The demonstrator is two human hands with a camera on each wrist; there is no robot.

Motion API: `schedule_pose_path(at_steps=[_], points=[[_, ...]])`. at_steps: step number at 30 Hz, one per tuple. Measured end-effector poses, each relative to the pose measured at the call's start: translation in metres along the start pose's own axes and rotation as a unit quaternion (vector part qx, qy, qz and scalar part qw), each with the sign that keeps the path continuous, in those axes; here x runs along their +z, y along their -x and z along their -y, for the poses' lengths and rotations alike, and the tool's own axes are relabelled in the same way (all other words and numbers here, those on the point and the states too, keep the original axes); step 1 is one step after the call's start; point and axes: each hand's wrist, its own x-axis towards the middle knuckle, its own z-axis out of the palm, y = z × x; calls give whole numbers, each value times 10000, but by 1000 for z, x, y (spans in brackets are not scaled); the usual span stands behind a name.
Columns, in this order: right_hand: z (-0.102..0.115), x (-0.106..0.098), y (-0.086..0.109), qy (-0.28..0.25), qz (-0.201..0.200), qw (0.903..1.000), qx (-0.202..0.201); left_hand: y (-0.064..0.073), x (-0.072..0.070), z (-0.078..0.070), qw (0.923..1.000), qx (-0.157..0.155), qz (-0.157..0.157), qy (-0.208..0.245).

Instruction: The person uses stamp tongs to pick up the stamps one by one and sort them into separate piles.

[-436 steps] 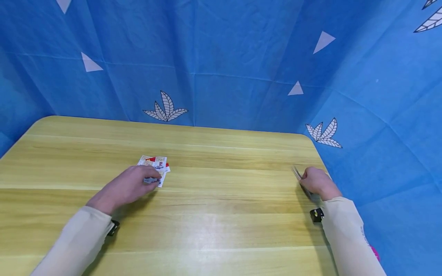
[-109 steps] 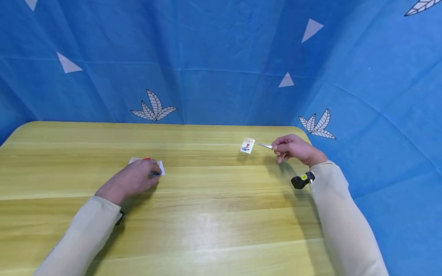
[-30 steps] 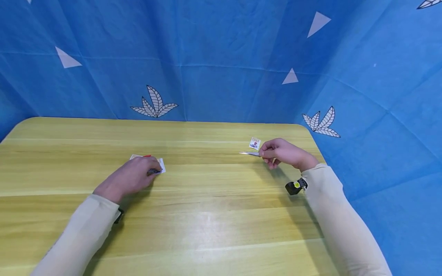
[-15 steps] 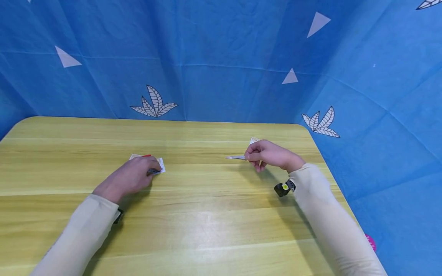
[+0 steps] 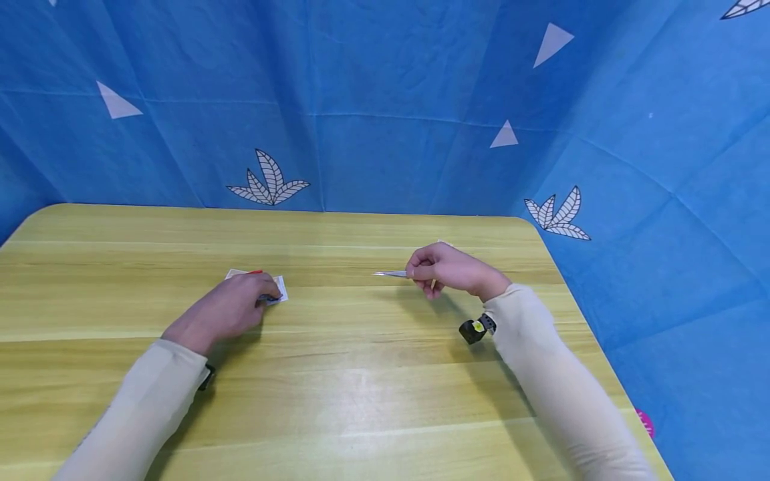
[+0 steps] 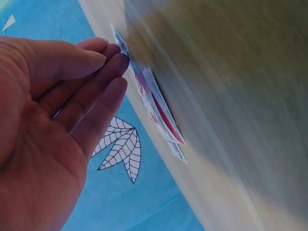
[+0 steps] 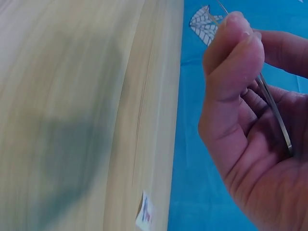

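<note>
In the head view, the right hand (image 5: 452, 268) pinched metal tweezers (image 5: 392, 274), tips bare, apart from the printed cards (image 5: 278, 290) beneath the left hand (image 5: 231, 308). Left wrist: relaxed fingers (image 6: 107, 106) touched overlapping cards; I feared a nudge might scatter them. Right wrist: a lone card (image 7: 145, 215) lay near the table's (image 7: 72, 29) edge, where a careless sweep could knock it off.

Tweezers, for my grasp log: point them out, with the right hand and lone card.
Tweezers (image 7: 276, 111), right wrist view: metal shank.
Right hand (image 5: 454, 269), head view: back of the hand.
Lone card (image 7: 145, 214), right wrist view: printed face.
</note>
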Motion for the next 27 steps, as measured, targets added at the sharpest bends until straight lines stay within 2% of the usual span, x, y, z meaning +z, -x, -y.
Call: schedule_pose_path(at_steps=[7, 16, 23, 27], points=[[9, 14, -16, -165, -44, 9999, -13, 0, 0, 0, 10000, 3, -4, -34], [18, 32, -40, -251, 175, 9995, -109, -1, 0, 1, 10000, 64, -49, -46], [24, 48, -60, -275, 344, 9989, -128, -2, 0, 0, 10000, 18, 72, -64], [26, 54, -67, -215, 341, 9991, -154, -2, 1, 0, 9999, 132, 54, -65]])
